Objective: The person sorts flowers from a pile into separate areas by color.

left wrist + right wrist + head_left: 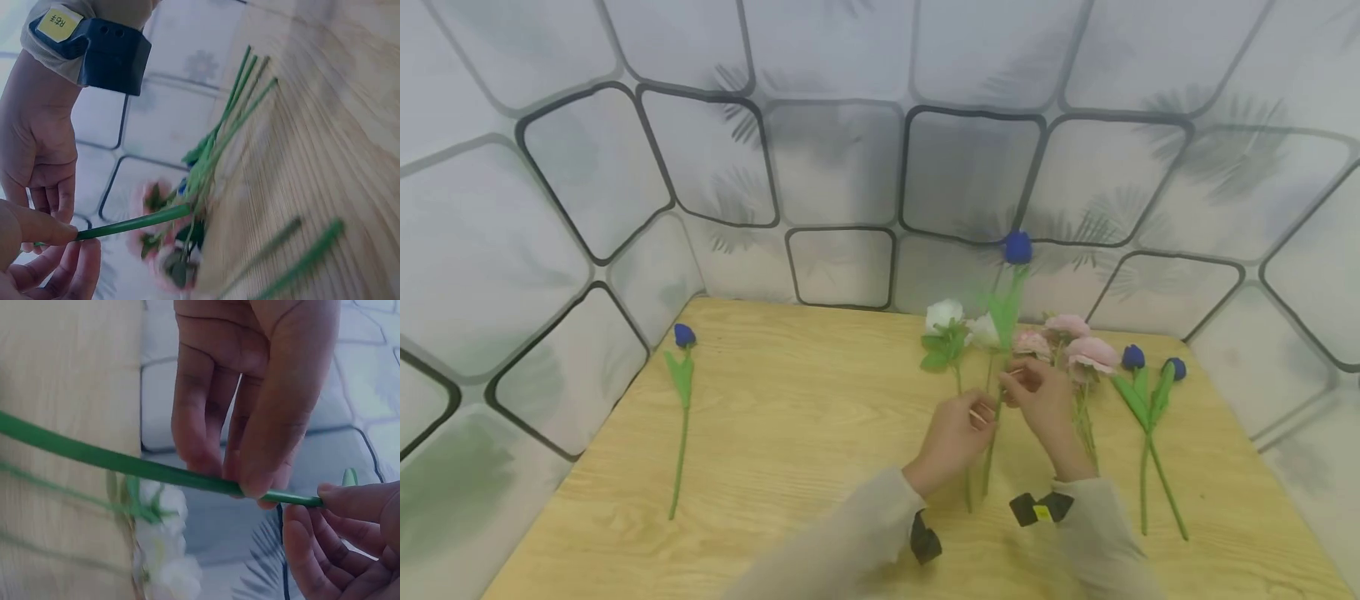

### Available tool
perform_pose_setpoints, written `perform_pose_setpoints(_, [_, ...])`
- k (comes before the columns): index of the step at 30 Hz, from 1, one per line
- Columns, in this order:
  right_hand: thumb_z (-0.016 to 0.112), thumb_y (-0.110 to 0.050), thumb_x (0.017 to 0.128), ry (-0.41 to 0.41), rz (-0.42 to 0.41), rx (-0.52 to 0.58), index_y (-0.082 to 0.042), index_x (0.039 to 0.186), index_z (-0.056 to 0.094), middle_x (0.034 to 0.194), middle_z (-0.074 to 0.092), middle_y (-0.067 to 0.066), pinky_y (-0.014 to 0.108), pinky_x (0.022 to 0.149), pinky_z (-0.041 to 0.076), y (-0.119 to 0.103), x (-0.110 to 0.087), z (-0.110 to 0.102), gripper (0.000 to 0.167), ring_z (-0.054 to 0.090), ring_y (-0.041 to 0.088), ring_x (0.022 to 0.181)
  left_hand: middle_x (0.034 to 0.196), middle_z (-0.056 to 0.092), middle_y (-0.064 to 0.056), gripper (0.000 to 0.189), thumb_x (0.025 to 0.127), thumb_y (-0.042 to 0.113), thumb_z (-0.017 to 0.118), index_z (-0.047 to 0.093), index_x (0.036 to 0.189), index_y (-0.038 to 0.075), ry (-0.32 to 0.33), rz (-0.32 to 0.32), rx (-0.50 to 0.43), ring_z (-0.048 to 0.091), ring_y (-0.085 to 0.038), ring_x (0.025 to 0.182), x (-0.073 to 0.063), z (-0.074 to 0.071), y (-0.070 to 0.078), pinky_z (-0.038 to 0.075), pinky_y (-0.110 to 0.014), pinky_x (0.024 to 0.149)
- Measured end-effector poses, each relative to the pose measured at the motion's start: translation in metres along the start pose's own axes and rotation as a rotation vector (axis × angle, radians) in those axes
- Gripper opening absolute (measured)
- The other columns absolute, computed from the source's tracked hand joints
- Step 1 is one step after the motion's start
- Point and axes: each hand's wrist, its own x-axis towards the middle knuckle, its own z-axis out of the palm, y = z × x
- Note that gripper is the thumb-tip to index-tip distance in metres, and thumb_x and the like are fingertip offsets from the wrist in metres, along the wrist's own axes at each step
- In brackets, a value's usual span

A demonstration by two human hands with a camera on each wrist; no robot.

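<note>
Both hands pinch the green stem of one blue tulip [1018, 248], which is held upright with its bloom against the wall. My left hand [953, 440] grips lower down; in the left wrist view the stem's cut end [181, 212] sticks out past its thumb. Higher up, close to the leaves [1006, 312], my right hand [1047, 408] pinches the stem between thumb and fingers, also seen in the right wrist view with its thumb [356, 501] on the stem. White flowers [943, 317] lie behind the hands, and pink flowers [1092, 357] lie beside the right hand.
Two blue tulips [1133, 358] with crossed stems lie at the right of the wooden table [820, 417]. Another blue tulip [684, 336] lies alone at the left. A patterned wall covering [842, 167] rises behind the table and along both sides.
</note>
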Motion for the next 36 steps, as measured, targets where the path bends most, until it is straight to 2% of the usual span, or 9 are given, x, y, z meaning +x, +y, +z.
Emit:
perform_pose_setpoints(2, [0.065, -0.007, 0.087, 0.035, -0.007, -0.013, 0.01, 0.099, 0.063, 0.085, 0.068, 0.027, 0.019, 0.055, 0.055, 0.006, -0.002, -0.017, 0.021, 0.06, -0.002, 0.054, 0.091, 0.068, -0.006, 0.019, 0.085, 0.004, 0.062, 0.063, 0.104, 0.004, -0.014, 0.019, 0.005, 0.063, -0.005, 0.074, 0.006, 0.014, 0.009, 0.049, -0.01, 0.064])
perform_pose_setpoints(4, [0.063, -0.009, 0.088, 0.038, 0.016, -0.028, 0.01, 0.103, 0.062, 0.081, 0.07, 0.019, 0.017, 0.056, 0.054, 0.011, -0.005, -0.034, 0.024, 0.058, -0.006, 0.055, 0.091, 0.068, -0.005, 0.019, 0.086, 0.005, 0.063, 0.063, 0.105, 0.005, -0.03, 0.034, 0.01, 0.062, -0.003, 0.073, 0.011, 0.028, 0.018, 0.048, -0.009, 0.063])
perform_pose_setpoints(7, [0.061, -0.013, 0.09, 0.054, 0.081, -0.039, 0.01, 0.107, 0.06, 0.076, 0.07, 0.002, 0.014, 0.056, 0.053, 0.021, -0.009, -0.058, 0.029, 0.057, -0.008, 0.056, 0.092, 0.069, -0.003, 0.02, 0.086, 0.006, 0.063, 0.063, 0.106, 0.006, -0.054, 0.059, 0.04, 0.061, 0.0, 0.072, 0.016, 0.05, 0.031, 0.047, -0.007, 0.062])
perform_pose_setpoints(13, [0.06, -0.018, 0.091, 0.118, 0.162, -0.166, 0.009, 0.113, 0.06, 0.07, 0.07, -0.008, 0.012, 0.053, 0.05, 0.043, -0.015, -0.1, 0.035, 0.057, -0.009, 0.05, 0.091, 0.068, 0.003, 0.022, 0.087, 0.009, 0.064, 0.063, 0.108, 0.009, -0.083, 0.092, 0.113, 0.059, 0.005, 0.069, 0.027, 0.094, 0.055, 0.042, -0.003, 0.058])
perform_pose_setpoints(18, [0.058, -0.022, 0.093, 0.122, 0.235, -0.163, 0.012, 0.115, 0.057, 0.06, 0.053, -0.035, 0.01, 0.053, 0.048, 0.068, -0.017, -0.122, 0.041, 0.059, -0.007, 0.05, 0.088, 0.069, 0.006, 0.021, 0.087, 0.012, 0.062, 0.062, 0.108, 0.011, -0.089, 0.09, 0.118, 0.057, 0.006, 0.067, 0.036, 0.127, 0.063, 0.041, -0.003, 0.054])
perform_pose_setpoints(23, [0.056, -0.022, 0.093, 0.095, 0.298, -0.163, 0.016, 0.115, 0.055, 0.058, 0.06, -0.025, 0.015, 0.052, 0.051, 0.093, -0.016, -0.134, 0.043, 0.062, 0.0, 0.05, 0.081, 0.067, 0.009, 0.027, 0.084, 0.01, 0.065, 0.061, 0.11, 0.014, -0.082, 0.061, 0.145, 0.056, 0.006, 0.064, 0.041, 0.154, 0.061, 0.039, -0.004, 0.053])
perform_pose_setpoints(28, [0.054, -0.021, 0.094, 0.018, 0.39, -0.127, 0.018, 0.119, 0.05, 0.064, 0.066, -0.009, 0.021, 0.055, 0.054, 0.116, -0.015, -0.137, 0.047, 0.066, 0.007, 0.053, 0.073, 0.063, 0.01, 0.03, 0.081, 0.009, 0.067, 0.061, 0.11, 0.016, -0.086, 0.036, 0.233, 0.051, 0.005, 0.061, 0.042, 0.17, 0.055, 0.037, -0.006, 0.053])
perform_pose_setpoints(34, [0.053, -0.02, 0.094, -0.057, 0.464, -0.151, 0.018, 0.121, 0.047, 0.063, 0.067, -0.007, 0.024, 0.052, 0.053, 0.141, -0.015, -0.137, 0.047, 0.065, 0.005, 0.053, 0.058, 0.053, 0.009, 0.034, 0.081, 0.011, 0.068, 0.06, 0.113, 0.018, -0.162, -0.029, 0.341, 0.042, 0.0, 0.047, 0.038, 0.186, 0.046, 0.035, -0.009, 0.044])
perform_pose_setpoints(36, [0.054, -0.02, 0.093, -0.075, 0.469, -0.142, 0.018, 0.12, 0.048, 0.062, 0.067, -0.006, 0.025, 0.05, 0.052, 0.148, -0.015, -0.137, 0.047, 0.064, 0.005, 0.053, 0.059, 0.052, 0.01, 0.035, 0.08, 0.01, 0.069, 0.06, 0.112, 0.018, -0.176, -0.049, 0.358, 0.042, 0.0, 0.049, 0.038, 0.191, 0.043, 0.035, -0.009, 0.045])
